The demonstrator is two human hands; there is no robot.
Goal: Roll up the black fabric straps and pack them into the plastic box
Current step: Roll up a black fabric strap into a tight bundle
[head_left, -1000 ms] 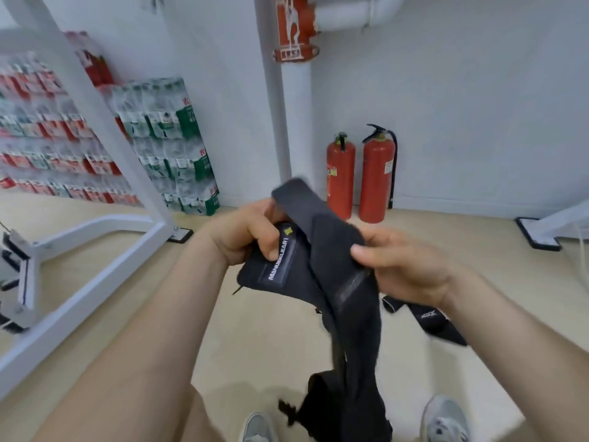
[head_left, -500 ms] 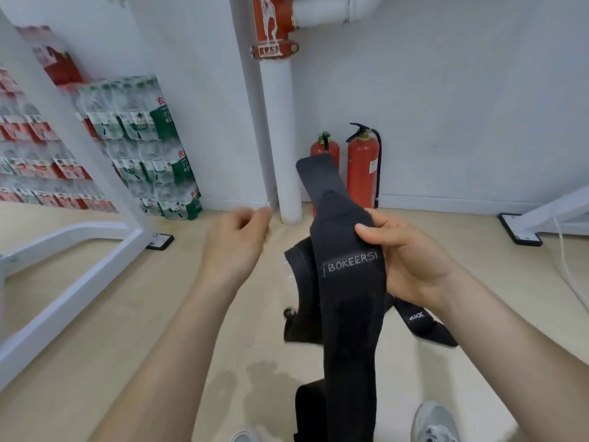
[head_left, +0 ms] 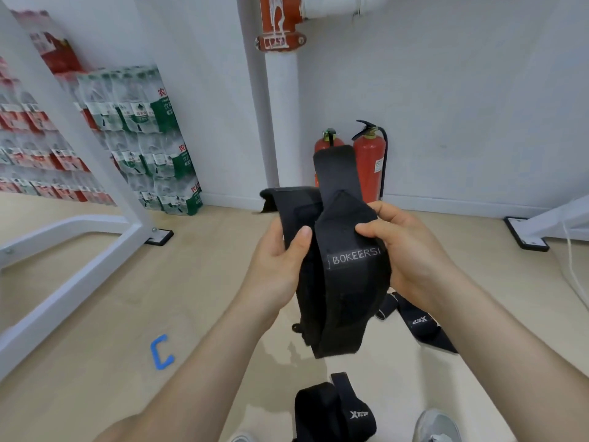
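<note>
A white painted wall (head_left: 462, 90) is bounding the room at the rear. A white vertical pipe (head_left: 280, 122) is running down it, carrying a red fitting (head_left: 279, 23) near the top. Two red fire extinguishers (head_left: 369, 161) are standing near the pipe's base. Shrink-wrapped bottle packs (head_left: 143, 138) are standing stacked against the wall at left. A white metal frame (head_left: 79, 275) is resting on the beige floor (head_left: 95, 314), which is bearing a blue C-shaped mark (head_left: 162, 351). At right, a black base plate (head_left: 526, 239) is lying near a white cable (head_left: 573, 272).
</note>
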